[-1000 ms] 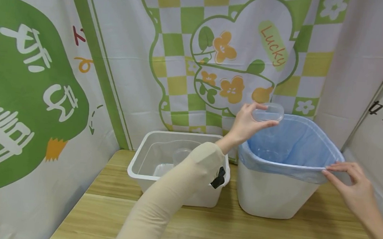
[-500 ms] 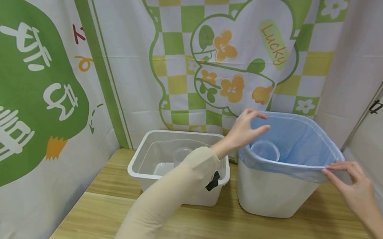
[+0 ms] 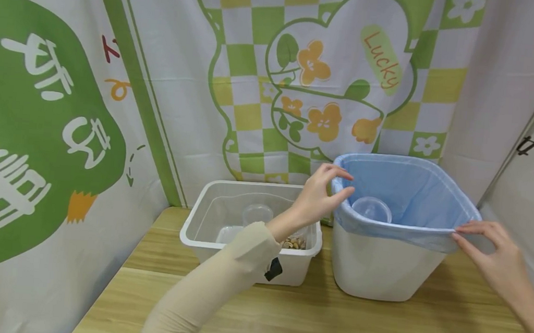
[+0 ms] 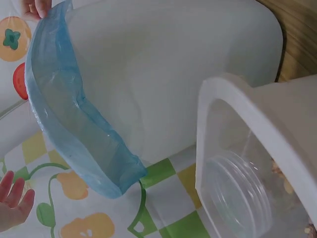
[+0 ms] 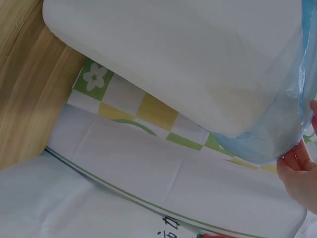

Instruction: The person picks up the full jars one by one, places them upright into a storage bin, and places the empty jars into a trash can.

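Note:
My left hand is by the left rim of the lined bin, thumb and fingers apart with nothing between them. My right hand pinches the edge of the blue trash bag at the front right corner. That bag lines a white trash bin, its top folded over the rim. Inside lies a clear round plastic container. In the left wrist view, my left hand appears at the lower left, apart from the bag. My right hand holds the bag's edge in the right wrist view.
A white plastic tub stands left of the bin on the wooden table. It contains a clear round container, another clear piece and small brown shell-like pieces; my left forearm covers part of it. Printed curtains hang around.
My left hand has let go of a clear round plastic container, which dropped into the lined bin. The hand then moved left and down towards the tub. My right hand stays on the bag's edge.

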A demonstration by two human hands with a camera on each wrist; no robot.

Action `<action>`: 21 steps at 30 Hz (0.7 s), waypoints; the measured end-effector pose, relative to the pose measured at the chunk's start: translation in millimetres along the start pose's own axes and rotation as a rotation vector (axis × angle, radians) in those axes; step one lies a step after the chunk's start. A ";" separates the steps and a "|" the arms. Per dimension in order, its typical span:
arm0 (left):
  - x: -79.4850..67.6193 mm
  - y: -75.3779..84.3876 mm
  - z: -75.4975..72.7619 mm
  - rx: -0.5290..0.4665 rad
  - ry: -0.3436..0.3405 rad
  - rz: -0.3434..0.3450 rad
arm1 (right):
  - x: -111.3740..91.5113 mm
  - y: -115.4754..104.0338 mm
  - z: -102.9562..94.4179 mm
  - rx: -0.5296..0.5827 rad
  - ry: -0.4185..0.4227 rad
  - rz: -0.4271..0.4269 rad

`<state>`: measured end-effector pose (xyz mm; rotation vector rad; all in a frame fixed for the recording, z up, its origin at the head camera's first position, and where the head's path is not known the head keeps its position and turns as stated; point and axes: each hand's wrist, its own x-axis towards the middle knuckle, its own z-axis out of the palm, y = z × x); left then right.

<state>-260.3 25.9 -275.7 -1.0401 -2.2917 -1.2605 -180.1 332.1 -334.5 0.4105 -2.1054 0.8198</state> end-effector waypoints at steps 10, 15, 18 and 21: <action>-44.6 -9.4 -23.0 0.060 0.079 0.135 | 3.5 -1.4 -4.4 -0.095 -0.029 -0.191; -71.6 -17.0 -36.3 0.111 0.116 0.203 | 1.5 -4.4 -11.6 -0.142 -0.026 -0.226; -90.4 -22.8 -45.2 0.182 0.128 0.223 | -3.2 -4.2 -15.4 -0.165 -0.020 -0.244; -109.7 -29.3 -53.7 0.281 0.136 0.233 | -11.2 -0.4 -18.4 -0.159 0.001 -0.278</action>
